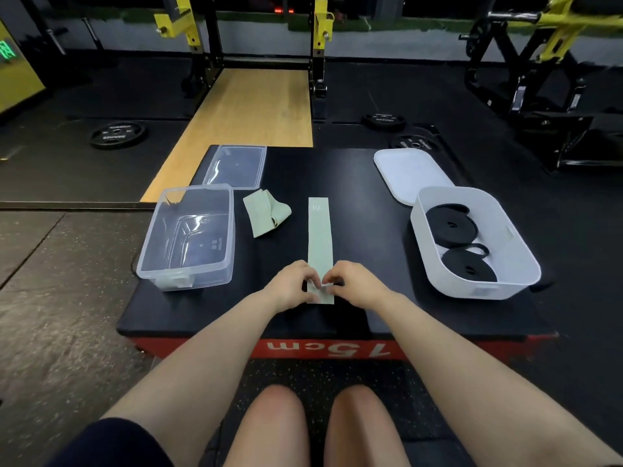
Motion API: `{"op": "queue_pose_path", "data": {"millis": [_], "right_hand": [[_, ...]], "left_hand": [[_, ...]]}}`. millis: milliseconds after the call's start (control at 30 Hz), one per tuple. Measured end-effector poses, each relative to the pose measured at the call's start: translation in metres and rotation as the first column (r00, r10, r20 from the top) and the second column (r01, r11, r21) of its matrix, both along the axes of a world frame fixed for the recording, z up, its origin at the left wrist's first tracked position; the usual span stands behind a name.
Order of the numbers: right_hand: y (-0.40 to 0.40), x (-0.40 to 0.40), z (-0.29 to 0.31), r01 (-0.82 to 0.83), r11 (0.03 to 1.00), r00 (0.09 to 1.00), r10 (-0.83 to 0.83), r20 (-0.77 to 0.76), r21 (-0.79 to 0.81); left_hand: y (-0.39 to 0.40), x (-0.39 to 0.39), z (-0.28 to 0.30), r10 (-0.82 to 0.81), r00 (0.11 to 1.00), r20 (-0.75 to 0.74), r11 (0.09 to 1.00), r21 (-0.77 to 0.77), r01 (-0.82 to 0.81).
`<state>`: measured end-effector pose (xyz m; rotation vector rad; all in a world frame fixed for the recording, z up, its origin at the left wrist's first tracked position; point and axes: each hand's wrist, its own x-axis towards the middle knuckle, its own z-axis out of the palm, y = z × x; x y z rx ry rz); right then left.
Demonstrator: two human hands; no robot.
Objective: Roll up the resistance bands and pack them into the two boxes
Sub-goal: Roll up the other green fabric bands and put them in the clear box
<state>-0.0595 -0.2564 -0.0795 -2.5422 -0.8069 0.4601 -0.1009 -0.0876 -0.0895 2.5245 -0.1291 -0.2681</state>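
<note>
Head view: the step in hand looks like the start of rolling the flat green band (320, 237), which lies straight along the bench (364, 197), its near end at the person and its far end, printed "30", pointing away. The left hand (292, 285) and the right hand (354, 284) meet over that near end, fingers curled and pinching the band's edge, where a small fold or first turn of fabric shows between the fingertips. Both hands therefore grasp the band; the rest of its length runs away from them, untouched.

Taking the flat green band as the landmark: just to its left lies a second green band (266, 212), loosely folded and not yet rolled. Further left stands the clear box (188, 237), holding no bands that can be seen, with its clear lid (236, 166) behind it. Well to the right of the band stands the white box (472, 244), holding two black rolled bands (451, 227), with the white lid (408, 173) behind it.

The next move, as I judge it, calls for turning the pinched end over itself and keeping the roll tight and square to the band's edges, so it travels straight toward the "30" mark. A slack first turn could let the roll skew or spring open.
</note>
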Motion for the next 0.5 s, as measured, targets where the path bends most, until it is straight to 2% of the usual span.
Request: {"op": "queue_pose_path", "data": {"millis": [133, 300, 400, 500], "right_hand": [[-0.004, -0.015, -0.004, -0.021, 0.999, 1.0, 0.021, 0.006, -0.042], [-0.005, -0.028, -0.011, 0.017, 0.998, 0.99, -0.009, 0.142, -0.056], [-0.005, -0.038, -0.02, 0.089, 0.996, 0.976, -0.091, 0.199, 0.021], [-0.002, -0.043, -0.027, 0.155, 0.981, 0.969, -0.174, 0.177, 0.117]], "left_hand": [[-0.003, -0.016, -0.003, -0.034, 0.999, 0.021, 0.999, 0.026, 0.033], [-0.01, -0.026, -0.006, 0.021, 0.993, 0.118, 0.996, 0.086, -0.032], [-0.01, -0.029, -0.011, 0.123, 0.984, 0.129, 0.992, -0.018, -0.121], [-0.011, -0.028, -0.013, 0.194, 0.973, 0.124, 0.98, -0.074, -0.186]]}}
